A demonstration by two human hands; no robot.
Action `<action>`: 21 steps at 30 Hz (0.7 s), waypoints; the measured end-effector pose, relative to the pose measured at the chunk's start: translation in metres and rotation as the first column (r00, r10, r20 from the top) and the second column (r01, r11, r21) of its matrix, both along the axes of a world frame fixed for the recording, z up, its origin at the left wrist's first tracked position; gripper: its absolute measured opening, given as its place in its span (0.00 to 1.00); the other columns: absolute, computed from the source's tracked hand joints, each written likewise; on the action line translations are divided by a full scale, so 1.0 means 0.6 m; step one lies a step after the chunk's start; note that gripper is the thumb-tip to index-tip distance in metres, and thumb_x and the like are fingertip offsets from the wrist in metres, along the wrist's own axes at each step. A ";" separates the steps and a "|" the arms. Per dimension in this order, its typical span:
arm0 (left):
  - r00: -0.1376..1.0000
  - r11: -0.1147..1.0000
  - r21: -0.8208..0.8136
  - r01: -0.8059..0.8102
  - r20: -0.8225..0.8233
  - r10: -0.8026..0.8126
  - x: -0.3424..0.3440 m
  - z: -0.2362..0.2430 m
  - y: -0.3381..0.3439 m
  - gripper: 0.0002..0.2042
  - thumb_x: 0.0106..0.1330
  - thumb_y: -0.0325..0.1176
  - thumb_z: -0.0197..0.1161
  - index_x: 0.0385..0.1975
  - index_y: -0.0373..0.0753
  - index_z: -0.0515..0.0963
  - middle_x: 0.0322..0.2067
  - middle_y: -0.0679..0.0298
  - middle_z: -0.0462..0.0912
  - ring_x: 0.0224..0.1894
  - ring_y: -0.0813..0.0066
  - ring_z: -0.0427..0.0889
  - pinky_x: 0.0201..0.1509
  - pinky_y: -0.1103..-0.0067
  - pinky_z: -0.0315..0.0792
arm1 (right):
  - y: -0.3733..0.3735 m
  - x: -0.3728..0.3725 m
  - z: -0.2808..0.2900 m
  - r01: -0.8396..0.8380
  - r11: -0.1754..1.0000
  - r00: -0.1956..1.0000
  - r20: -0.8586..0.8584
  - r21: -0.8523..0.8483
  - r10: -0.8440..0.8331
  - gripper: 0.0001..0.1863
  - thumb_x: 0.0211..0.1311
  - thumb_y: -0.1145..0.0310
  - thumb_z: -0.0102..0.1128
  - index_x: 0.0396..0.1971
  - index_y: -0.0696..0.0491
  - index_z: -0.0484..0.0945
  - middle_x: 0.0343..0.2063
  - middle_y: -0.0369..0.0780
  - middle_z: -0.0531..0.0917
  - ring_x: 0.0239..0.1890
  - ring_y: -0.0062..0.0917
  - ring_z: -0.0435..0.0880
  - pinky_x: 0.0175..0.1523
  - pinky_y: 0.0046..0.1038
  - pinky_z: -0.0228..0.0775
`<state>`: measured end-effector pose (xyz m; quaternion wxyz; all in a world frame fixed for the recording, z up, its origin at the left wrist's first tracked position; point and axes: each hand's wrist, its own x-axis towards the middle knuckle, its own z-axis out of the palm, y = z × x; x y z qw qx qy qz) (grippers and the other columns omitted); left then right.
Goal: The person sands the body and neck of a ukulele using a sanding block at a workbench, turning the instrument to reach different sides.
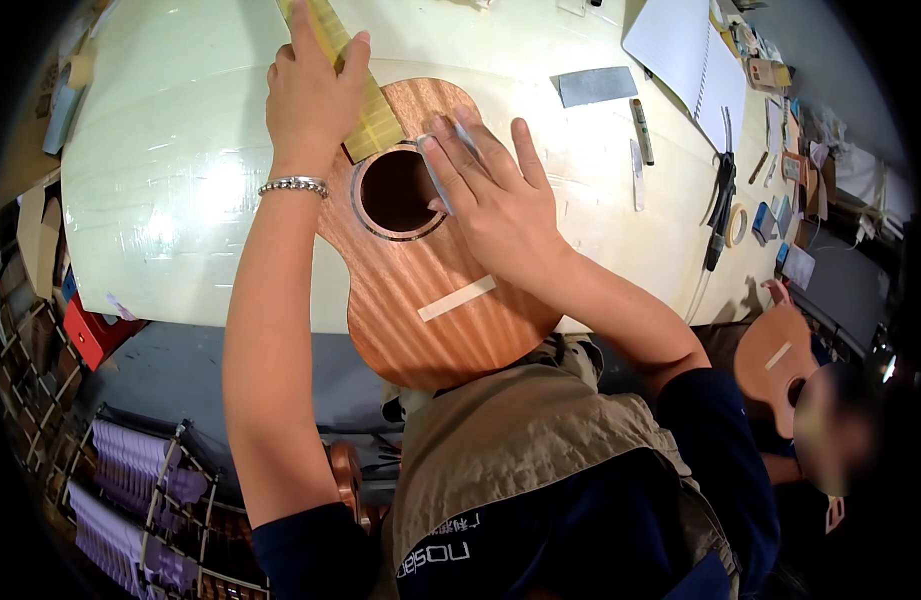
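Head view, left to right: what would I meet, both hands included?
Red box → left hand → right hand → dark marker → tape roll

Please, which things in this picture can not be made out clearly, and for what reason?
All in the head view:
- Far end of the yellow-covered neck: cut off by the top edge.
- Grip on the neck: hidden by the back of the left hand.
- Full shape of the pale sheet: covered by the right hand.
- Inside of the sound hole: lost in darkness.
- Several small items at far right: too small to identify.
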<state>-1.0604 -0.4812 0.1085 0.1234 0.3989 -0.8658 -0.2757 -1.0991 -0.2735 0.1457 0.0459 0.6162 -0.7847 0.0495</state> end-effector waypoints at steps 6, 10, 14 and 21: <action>1.000 1.000 -0.001 -0.006 0.007 0.006 0.000 -0.011 -0.003 0.37 0.63 0.56 0.51 0.67 0.43 0.49 0.52 0.44 0.71 0.57 0.47 0.68 0.57 0.63 0.66 | 0.041 0.019 0.009 0.061 0.998 0.998 0.032 0.030 -0.062 0.27 0.53 0.62 0.57 0.54 0.55 0.71 0.57 0.38 0.72 0.67 0.32 0.59 0.68 0.48 0.45; 0.999 1.000 0.003 0.007 -0.032 -0.007 0.005 -0.009 -0.002 0.37 0.64 0.56 0.51 0.67 0.43 0.49 0.53 0.44 0.71 0.57 0.46 0.68 0.57 0.63 0.66 | 0.010 0.011 0.007 0.078 0.997 0.988 0.133 -0.023 -0.074 0.31 0.49 0.61 0.63 0.57 0.51 0.70 0.58 0.37 0.72 0.66 0.32 0.61 0.68 0.52 0.42; 0.999 0.999 -0.032 -0.016 0.040 0.017 0.001 -0.013 0.000 0.37 0.63 0.55 0.51 0.67 0.42 0.49 0.53 0.44 0.71 0.58 0.47 0.68 0.57 0.64 0.66 | 0.054 0.016 -0.006 0.067 0.997 0.995 0.076 -0.030 -0.065 0.30 0.50 0.61 0.63 0.55 0.51 0.71 0.59 0.35 0.72 0.65 0.33 0.62 0.67 0.54 0.42; 1.000 1.000 -0.003 -0.002 -0.006 0.002 0.006 -0.012 0.000 0.38 0.62 0.56 0.52 0.68 0.43 0.48 0.51 0.44 0.71 0.56 0.47 0.69 0.56 0.63 0.67 | 0.045 -0.013 -0.008 -0.030 0.998 0.992 0.124 -0.050 0.036 0.23 0.53 0.62 0.60 0.52 0.44 0.75 0.55 0.29 0.75 0.64 0.27 0.63 0.67 0.57 0.41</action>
